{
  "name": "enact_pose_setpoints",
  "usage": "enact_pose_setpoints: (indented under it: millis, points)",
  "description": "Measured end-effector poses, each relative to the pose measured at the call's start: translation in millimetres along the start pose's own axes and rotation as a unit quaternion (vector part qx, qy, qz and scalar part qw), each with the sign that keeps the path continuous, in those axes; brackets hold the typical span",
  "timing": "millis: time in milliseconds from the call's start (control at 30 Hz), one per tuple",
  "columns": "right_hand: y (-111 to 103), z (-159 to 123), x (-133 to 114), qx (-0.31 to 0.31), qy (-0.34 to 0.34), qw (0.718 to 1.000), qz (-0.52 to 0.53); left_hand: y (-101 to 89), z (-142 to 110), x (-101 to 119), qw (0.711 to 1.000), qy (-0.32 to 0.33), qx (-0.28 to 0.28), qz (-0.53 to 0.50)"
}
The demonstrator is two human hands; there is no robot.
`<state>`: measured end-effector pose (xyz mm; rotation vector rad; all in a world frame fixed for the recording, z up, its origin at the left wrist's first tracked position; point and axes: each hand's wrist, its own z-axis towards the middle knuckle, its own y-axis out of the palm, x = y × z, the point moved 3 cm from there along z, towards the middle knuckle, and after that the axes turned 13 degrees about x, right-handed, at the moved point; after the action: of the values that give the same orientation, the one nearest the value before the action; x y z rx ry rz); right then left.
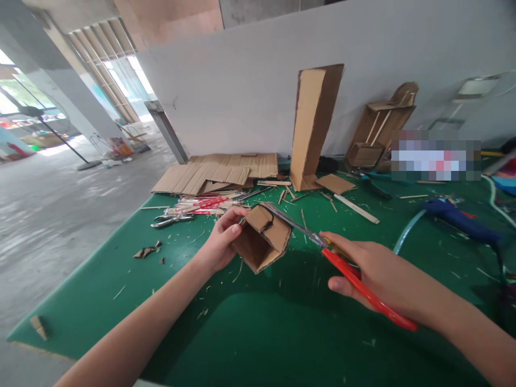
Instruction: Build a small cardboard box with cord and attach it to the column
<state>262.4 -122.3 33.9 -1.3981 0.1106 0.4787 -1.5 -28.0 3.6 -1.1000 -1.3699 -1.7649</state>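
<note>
The person seems to be trimming a small cardboard box (278,236), with the scissors (318,239) pointing in along its far top edge. Whether the blades are biting into the card or only lying beside it, I cannot tell. The next move is probably calling for a steady hold on the box and a careful squeeze of the handles, keeping the blades clear of the black cord (267,221).

Of the 2 hands, the left hand (223,239) is closing its thumb and fingers on the box's left side; the right hand (365,269) is curling partly closed around the red and yellow handles, with 1 digit standing off below.

The box is sitting tilted in the left hand's grip, above the green desk (181,306). It is showing plain brown walls, a hollow opening facing the wearer, rough darkish edges, and the cord curving across its top.
</note>
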Motion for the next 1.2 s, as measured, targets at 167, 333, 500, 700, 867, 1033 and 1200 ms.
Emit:
enact_pose_setpoints:
  millis: [167,333,500,700,867,1033,1200]
  points:
    - [6.3,1.7,1.3,0.019,-0.01,1.0,-0.008,1.4,-1.2,1.4,1.0,0.007,0.009,0.005]
    - [6.9,3.4,-0.7,0.043,-0.029,0.999,-0.014,1.0,-3.0,-0.8,1.0,-0.012,0.027,-0.004]
    - [4.8,3.4,0.7,0.049,-0.036,0.997,-0.038,0.8,-3.3,-0.8,0.999,-0.013,0.029,-0.008]
    - [5.1,1.6,0.7,0.079,-0.084,0.989,-0.087,2.0,-3.3,0.7,1.0,-0.014,0.022,-0.015]
    - [6.1,2.6,-2.1,0.087,-0.109,0.985,-0.1,1.8,-2.9,0.4,0.999,-0.018,0.024,-0.015]
    - [8.6,2.9,-0.7,0.08,-0.083,0.992,-0.052,-1.5,-2.3,0.7,0.999,-0.023,0.023,-0.013]
    - [10.6,1.7,0.5,0.061,-0.054,0.997,-0.008,-2.2,-0.9,2.4,1.0,-0.01,0.021,-0.012]
